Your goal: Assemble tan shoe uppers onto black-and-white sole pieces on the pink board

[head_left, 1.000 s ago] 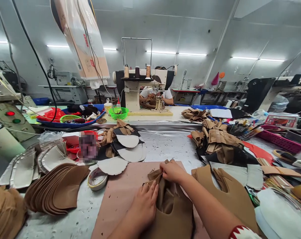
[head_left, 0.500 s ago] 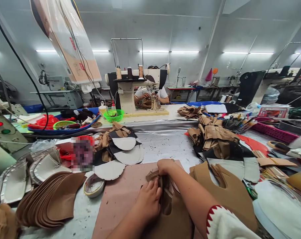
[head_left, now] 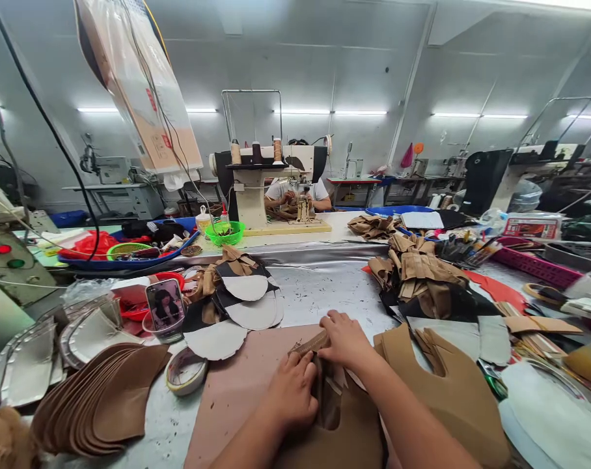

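A brown leather piece (head_left: pixel 347 444) with a curved cut-out lies on a pinkish board (head_left: pixel 227 384) in front of me. Along its far edge runs a narrow brown strip (head_left: pixel 308 345) with a stitched-looking line. My left hand (head_left: pixel 294 391) presses its bent fingers onto the near side of this strip. At the strip's right end, my right hand (head_left: pixel 347 340) grips the edge with fingers curled over it; the thumb is partly hidden. Just right of the board rest more brown leather pieces (head_left: pixel 446 391) of similar shape.
Fanned brown leather pieces (head_left: pixel 100 400) and a tape roll (head_left: pixel 186 370) lie left, near a phone (head_left: pixel 165 305). White-and-black pieces (head_left: pixel 247 286) sit behind the board. Bundled brown parts (head_left: pixel 425 270) are at right. Beyond stands a sewing machine (head_left: pixel 251 195), a person behind it.
My right hand has turned from a bent-wrist grip to lying flatter over the strip's right end, its forearm lower. My left hand stays nearly in place. The view has shifted slightly.
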### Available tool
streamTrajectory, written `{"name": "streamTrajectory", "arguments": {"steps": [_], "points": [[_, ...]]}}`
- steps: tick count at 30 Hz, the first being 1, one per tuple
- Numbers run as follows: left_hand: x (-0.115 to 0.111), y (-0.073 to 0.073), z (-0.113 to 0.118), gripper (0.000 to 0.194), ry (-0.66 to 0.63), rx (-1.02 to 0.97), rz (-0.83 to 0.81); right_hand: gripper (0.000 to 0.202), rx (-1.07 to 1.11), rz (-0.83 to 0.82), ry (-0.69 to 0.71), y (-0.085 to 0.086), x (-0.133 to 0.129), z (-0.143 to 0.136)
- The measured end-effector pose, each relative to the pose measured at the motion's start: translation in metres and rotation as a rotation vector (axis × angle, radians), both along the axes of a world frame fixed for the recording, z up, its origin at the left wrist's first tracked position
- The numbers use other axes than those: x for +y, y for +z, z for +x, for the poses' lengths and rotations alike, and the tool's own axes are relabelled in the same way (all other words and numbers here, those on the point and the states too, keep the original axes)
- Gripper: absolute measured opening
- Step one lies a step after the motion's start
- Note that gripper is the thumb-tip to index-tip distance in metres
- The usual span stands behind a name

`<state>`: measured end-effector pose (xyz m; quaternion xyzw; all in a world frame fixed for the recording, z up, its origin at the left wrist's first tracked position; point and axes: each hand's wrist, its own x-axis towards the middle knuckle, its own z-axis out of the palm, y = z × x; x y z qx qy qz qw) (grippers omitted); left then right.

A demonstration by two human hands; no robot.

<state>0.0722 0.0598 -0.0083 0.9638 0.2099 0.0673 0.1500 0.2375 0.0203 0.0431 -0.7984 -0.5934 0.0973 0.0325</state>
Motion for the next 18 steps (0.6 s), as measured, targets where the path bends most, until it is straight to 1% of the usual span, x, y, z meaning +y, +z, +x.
{"name": "streamTrajectory", "arguments": {"steps": [2, 3, 5, 6, 7, 8, 10, 11, 13, 14, 15, 16, 17, 18], "points": [[0.003, -0.005, -0.004, 0.051, 0.04, -0.069, -0.023, 0.059, 0.061, 0.019, -0.085, -0.008, -0.018, 0.0], [0.005, -0.008, -0.006, 0.054, 0.064, -0.104, -0.033, 0.061, 0.118, 0.002, -0.094, -0.012, -0.023, 0.001], [0.012, -0.014, -0.011, 0.053, 0.119, -0.179, -0.046, 0.06, 0.251, 0.006, -0.052, -0.014, -0.019, 0.006], [0.016, -0.018, -0.014, 0.048, 0.172, -0.264, -0.066, 0.056, 0.307, 0.038, -0.041, -0.01, -0.009, 0.011], [0.02, -0.022, -0.016, 0.043, 0.249, -0.385, -0.099, 0.05, 0.349, 0.072, -0.046, -0.003, 0.004, 0.018], [0.024, -0.026, -0.019, 0.038, 0.337, -0.526, -0.139, 0.044, 0.375, 0.093, -0.063, 0.008, 0.022, 0.026], [0.032, -0.034, -0.023, 0.031, 0.497, -0.772, -0.205, 0.035, 0.371, 0.103, -0.116, 0.04, 0.066, 0.048], [0.035, -0.038, -0.025, 0.03, 0.539, -0.826, -0.21, 0.035, 0.353, 0.126, -0.119, 0.059, 0.09, 0.058], [0.042, -0.045, -0.028, 0.031, 0.531, -0.765, -0.147, 0.04, 0.307, 0.228, -0.084, 0.092, 0.134, 0.071], [0.046, -0.048, -0.029, 0.031, 0.508, -0.693, -0.104, 0.044, 0.284, 0.282, -0.049, 0.104, 0.152, 0.071], [0.05, -0.051, -0.03, 0.032, 0.487, -0.605, -0.063, 0.048, 0.263, 0.326, -0.004, 0.109, 0.167, 0.065], [0.056, -0.054, -0.031, 0.033, 0.472, -0.509, -0.029, 0.052, 0.245, 0.353, 0.049, 0.109, 0.178, 0.053], [0.062, -0.057, -0.031, 0.033, 0.463, -0.414, -0.005, 0.056, 0.232, 0.359, 0.105, 0.101, 0.187, 0.036], [0.069, -0.06, -0.032, 0.032, 0.457, -0.327, 0.007, 0.064, 0.222, 0.345, 0.17, 0.087, 0.192, 0.015]]}}
